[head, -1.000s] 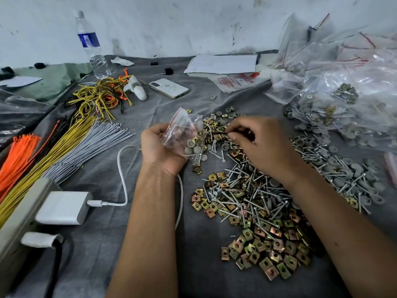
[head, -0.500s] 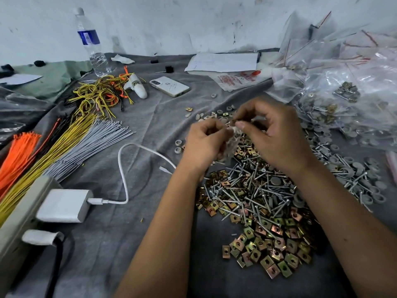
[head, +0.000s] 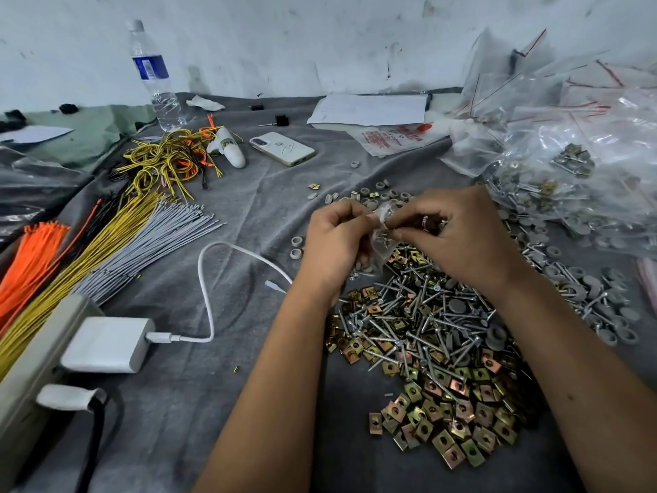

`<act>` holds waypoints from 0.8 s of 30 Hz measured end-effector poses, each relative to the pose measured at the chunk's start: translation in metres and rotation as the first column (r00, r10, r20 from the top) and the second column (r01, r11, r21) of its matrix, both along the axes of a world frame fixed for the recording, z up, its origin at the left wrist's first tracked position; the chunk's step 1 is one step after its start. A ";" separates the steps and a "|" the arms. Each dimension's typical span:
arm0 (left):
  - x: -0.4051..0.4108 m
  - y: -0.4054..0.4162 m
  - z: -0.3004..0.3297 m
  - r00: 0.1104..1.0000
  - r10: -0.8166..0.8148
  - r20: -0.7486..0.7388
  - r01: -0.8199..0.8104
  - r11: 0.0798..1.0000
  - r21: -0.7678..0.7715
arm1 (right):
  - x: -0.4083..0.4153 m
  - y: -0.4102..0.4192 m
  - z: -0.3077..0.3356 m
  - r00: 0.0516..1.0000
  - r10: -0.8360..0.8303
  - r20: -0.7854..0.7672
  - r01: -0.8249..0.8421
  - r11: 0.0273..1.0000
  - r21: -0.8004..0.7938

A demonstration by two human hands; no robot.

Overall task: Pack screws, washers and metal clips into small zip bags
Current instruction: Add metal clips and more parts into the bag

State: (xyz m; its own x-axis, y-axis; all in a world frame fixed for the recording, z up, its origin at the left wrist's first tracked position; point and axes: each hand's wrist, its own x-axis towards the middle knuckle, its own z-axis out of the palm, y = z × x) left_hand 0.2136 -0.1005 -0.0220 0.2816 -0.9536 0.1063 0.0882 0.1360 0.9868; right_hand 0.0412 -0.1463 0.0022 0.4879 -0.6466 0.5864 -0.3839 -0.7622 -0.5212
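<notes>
A small clear zip bag (head: 381, 232) with grey washers and screws in it hangs between my two hands above the parts pile. My left hand (head: 334, 240) pinches its top edge from the left, and my right hand (head: 458, 236) pinches the same edge from the right. Below them, silver screws (head: 423, 314) lie heaped on the grey cloth, with gold-coloured metal clips (head: 451, 418) spread nearer to me. Grey washers (head: 377, 195) are scattered just beyond my hands and to the right (head: 583, 290).
Filled zip bags (head: 569, 165) pile up at the right. A phone (head: 282, 148), a water bottle (head: 156, 76), papers (head: 369, 109), yellow and grey wire bundles (head: 117, 240), orange ties (head: 32, 257) and a white charger (head: 106, 345) with its cable lie to the left.
My left hand carried the bag rightwards to the middle. My right hand left the pile and came up to the bag's top. Both hands now pinch it together.
</notes>
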 end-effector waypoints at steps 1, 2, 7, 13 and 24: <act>0.000 0.000 0.000 1.000 0.009 0.005 -0.009 1.000 -0.017 | 0.000 0.000 0.000 0.999 -0.003 -0.036 0.002 1.000 -0.003; -0.001 0.001 0.000 1.000 0.027 0.013 -0.027 0.999 -0.034 | 0.000 -0.001 -0.001 0.999 -0.004 -0.054 0.004 1.000 0.004; 0.005 0.002 0.002 0.972 0.231 -0.035 -0.234 0.965 -0.116 | 0.003 0.000 -0.003 0.971 -0.015 0.238 -0.012 0.994 0.110; 0.018 0.006 0.016 0.758 0.588 -0.284 -0.652 0.696 -0.301 | 0.010 -0.009 -0.019 0.955 -0.179 -0.236 0.180 0.984 -0.018; 0.021 0.007 0.008 0.625 0.775 0.092 -0.722 0.619 -0.310 | 0.029 -0.015 -0.018 0.843 -0.074 -0.533 0.070 0.997 -0.028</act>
State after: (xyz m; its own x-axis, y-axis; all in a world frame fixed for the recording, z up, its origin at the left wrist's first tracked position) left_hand 0.2341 -0.0940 -0.0137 0.8328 -0.3583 0.4221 -0.3363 0.2783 0.8997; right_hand 0.0704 -0.1610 -0.0156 0.6788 -0.6892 0.2535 -0.6551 -0.7243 -0.2149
